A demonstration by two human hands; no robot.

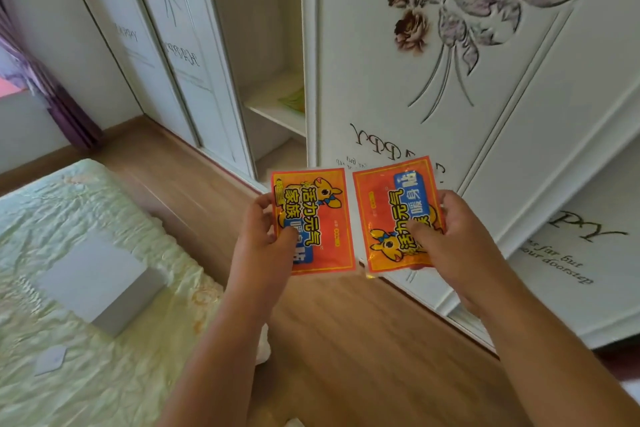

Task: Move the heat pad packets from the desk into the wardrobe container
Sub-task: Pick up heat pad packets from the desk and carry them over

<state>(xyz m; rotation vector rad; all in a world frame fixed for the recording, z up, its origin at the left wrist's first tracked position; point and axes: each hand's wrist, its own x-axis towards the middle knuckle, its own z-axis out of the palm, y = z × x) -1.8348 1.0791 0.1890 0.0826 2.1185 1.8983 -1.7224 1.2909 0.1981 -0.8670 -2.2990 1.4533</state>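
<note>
We cannot make out the pale green and yellow item point(294, 100) on the white shelf inside the open wardrobe: the flowered white wardrobe door point(433, 55) to its right hides most of it, and the rest is blurred. The left hand's point(266, 236) thumb covers part of the print on its orange foil heat pad packet point(313, 220), and the right hand's point(446, 236) thumb does likewise on the second orange packet point(391, 211). The light green quilted bedspread point(69, 288) runs off the left and near edges.

Left hand point(266, 236): pinches an orange heat pad packet point(313, 218), thumb on its face.
Right hand point(446, 239): pinches a second packet point(394, 211) just beside the first.
Wardrobe point(433, 80): open, shelf point(273, 104) visible.
Bed point(86, 288): grey box point(100, 282) on it.
</note>
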